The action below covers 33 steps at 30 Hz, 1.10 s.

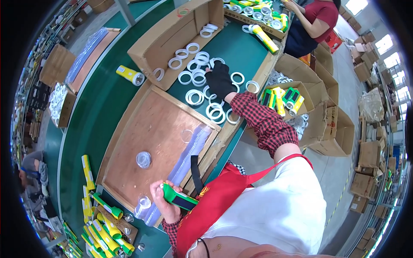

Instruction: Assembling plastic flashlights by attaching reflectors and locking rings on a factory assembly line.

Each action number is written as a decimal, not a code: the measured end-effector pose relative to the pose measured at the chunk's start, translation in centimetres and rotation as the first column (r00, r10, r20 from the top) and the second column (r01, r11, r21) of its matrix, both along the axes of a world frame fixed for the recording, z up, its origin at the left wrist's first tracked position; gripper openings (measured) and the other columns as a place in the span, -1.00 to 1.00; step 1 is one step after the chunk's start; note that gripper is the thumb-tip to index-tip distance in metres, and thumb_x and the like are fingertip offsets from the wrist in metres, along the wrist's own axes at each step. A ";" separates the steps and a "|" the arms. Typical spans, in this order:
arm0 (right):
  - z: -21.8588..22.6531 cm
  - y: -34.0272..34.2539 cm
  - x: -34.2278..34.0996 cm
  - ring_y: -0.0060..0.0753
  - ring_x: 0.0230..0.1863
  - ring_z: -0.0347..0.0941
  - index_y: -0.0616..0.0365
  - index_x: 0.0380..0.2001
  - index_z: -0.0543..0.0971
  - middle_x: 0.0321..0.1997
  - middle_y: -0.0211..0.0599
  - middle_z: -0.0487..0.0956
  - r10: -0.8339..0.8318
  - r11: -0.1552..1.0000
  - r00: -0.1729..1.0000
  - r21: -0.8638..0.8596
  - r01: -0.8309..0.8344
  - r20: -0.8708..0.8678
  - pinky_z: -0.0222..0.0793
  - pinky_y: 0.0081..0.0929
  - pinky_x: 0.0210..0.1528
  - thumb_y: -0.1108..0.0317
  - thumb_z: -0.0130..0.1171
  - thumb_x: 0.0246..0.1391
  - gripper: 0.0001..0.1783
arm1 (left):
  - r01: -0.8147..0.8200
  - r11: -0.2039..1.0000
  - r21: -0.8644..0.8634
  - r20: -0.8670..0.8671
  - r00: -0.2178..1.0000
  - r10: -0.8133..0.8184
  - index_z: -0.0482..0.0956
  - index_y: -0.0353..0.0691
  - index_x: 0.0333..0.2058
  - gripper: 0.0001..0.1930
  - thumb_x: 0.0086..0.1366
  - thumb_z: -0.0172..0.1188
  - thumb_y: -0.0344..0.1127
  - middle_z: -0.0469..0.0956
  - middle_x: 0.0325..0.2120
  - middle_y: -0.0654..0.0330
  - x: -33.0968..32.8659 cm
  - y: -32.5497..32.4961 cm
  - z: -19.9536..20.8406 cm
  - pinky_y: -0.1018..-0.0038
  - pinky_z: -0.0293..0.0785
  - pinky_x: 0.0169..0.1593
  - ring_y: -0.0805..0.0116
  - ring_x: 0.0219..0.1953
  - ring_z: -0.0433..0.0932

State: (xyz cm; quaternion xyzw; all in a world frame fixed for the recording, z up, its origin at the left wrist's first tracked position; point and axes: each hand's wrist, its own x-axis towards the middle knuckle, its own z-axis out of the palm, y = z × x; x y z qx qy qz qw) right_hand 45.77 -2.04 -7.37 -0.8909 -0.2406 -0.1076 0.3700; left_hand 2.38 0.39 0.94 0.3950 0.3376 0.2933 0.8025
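Note:
My left hand is bare and closed around a green flashlight with a dark panel, held low near my apron. Farther off, my right hand, in a black glove with bare fingertips, reaches into a spread of white plastic rings on the green tabletop. Its fingers are bent and pinch at a white ring by the fingertips; the glove partly hides the contact. More rings lie around the wrist, some overlapping.
A wooden tray holds a clear round lens and purplish plastic film. Yellow-green flashlights are heaped at lower left. An open carton stands behind the rings. Boxes crowd the right; a co-worker sits at far right.

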 end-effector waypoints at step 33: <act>10.5 1.1 -30.6 -0.04 -0.03 0.49 0.30 -0.18 0.48 -0.02 0.00 0.53 0.970 -0.128 -0.202 0.421 -0.898 -0.136 0.38 -0.28 0.02 0.20 -0.12 0.28 -0.65 | 0.137 0.987 -0.080 0.282 0.953 -0.110 0.33 -0.27 0.04 -0.25 0.14 0.25 0.27 0.49 -0.18 0.19 -4.0 -0.9 -0.9 0.43 0.55 -0.13 0.37 -0.23 0.57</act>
